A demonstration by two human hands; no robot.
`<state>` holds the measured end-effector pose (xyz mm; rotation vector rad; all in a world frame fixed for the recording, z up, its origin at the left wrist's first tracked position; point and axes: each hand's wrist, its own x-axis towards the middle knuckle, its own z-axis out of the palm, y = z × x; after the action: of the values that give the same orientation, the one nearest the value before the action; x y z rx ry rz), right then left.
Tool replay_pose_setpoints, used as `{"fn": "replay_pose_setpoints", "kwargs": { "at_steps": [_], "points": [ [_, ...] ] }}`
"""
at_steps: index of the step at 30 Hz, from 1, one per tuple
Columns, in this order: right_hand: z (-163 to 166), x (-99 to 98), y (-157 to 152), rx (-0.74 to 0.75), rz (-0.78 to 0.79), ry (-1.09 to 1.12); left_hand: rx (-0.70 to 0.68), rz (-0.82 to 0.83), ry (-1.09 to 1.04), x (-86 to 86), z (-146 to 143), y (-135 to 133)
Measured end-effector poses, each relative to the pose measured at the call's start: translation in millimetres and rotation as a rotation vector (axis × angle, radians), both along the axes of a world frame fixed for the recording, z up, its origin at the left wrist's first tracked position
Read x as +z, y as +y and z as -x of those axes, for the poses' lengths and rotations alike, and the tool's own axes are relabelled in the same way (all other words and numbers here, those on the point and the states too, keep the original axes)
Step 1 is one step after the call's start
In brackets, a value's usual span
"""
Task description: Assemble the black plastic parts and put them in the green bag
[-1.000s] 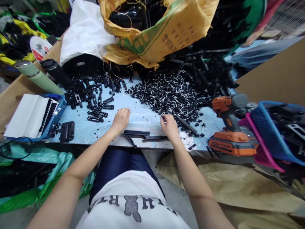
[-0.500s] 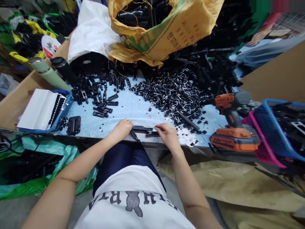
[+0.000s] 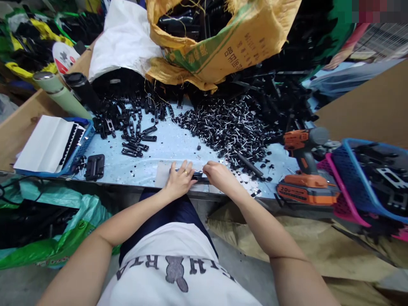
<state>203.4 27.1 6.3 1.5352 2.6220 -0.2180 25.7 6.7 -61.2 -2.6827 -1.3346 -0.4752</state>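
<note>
My left hand [image 3: 180,180] and my right hand [image 3: 218,177] meet at the near edge of the light blue table [image 3: 172,146]. Both close on a long black plastic part [image 3: 198,173] that lies flat between them, mostly hidden by the fingers. The left hand wears a ring and presses down with its fingers together. The right hand pinches the part's right end. A pile of small black pins with metal shafts [image 3: 229,127] lies just beyond the hands.
Black plastic clips [image 3: 134,131] are scattered at the back left. An orange cordless drill [image 3: 304,170] stands at the right, beside blue and pink baskets [image 3: 360,182]. A yellow sack [image 3: 219,42] and a white sack [image 3: 124,38] sit behind. A blue tray with paper [image 3: 51,144] is left.
Both hands drew back from the pin pile to the table's near edge and came together over the long black part. The left hand shifted right onto it.
</note>
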Motion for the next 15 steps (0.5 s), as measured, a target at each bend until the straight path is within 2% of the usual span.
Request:
{"fn": "replay_pose_setpoints", "kwargs": {
  "at_steps": [2,5,8,11,13,15],
  "points": [
    [2.0,-2.5,3.9,0.032,-0.001,-0.002,0.012,-0.002,-0.007,-0.7,-2.3,1.0],
    [0.4,-17.2,6.5,0.033,0.002,0.068,-0.057,0.027,-0.013,-0.7,-2.5,1.7],
    [-11.4,-46.7,0.6,0.011,-0.073,0.285,-0.101,0.063,-0.004,-1.8,-1.6,2.7],
    [-31.5,-81.1,-9.2,0.089,-0.206,0.532,-0.151,0.112,0.039,-5.6,3.4,8.3],
    [-44.3,-97.6,-11.6,0.162,-0.247,0.590,-0.213,0.159,0.084,-8.6,7.8,14.8],
    [-54.0,-104.9,-7.5,0.246,-0.244,0.581,-0.264,0.188,0.126,-11.1,11.3,22.0]
  ]
}}
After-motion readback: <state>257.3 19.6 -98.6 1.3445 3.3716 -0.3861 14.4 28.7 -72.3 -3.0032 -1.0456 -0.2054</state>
